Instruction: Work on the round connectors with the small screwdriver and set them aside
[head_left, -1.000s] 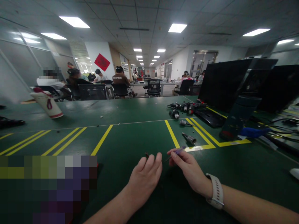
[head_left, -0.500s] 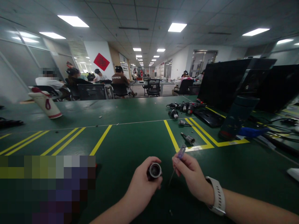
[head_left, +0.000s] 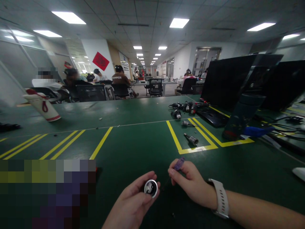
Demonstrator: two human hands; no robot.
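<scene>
My left hand (head_left: 135, 198) is wrapped round a short dark cylinder with a bright metal rim (head_left: 151, 188). Its hollow end faces me, showing light metal inside. In my right hand (head_left: 192, 181), thumb and fingers pinch a screwdriver (head_left: 179, 163) by its translucent purple handle. The thin shaft slants down toward the cylinder; its tip is hard to make out against the dark table. Beyond my right hand lie a metal part with a narrow shaft (head_left: 191, 139) and a similar smaller one (head_left: 187, 123). A tiny dark piece (head_left: 173, 215) rests near the front edge.
Dark tool parts with cables (head_left: 177, 113) lie at the back. A dark bottle (head_left: 243, 116) and black monitors (head_left: 226, 86) stand at right. A pale cup (head_left: 44, 106) leans at far left. Yellow tape (head_left: 199, 149) marks the green table (head_left: 133, 140). Several people sit beyond.
My left hand has come lower and turned the cylinder, so its interior now shows brighter. My right hand has shifted slightly left and down, with the screwdriver tilted more toward the cylinder.
</scene>
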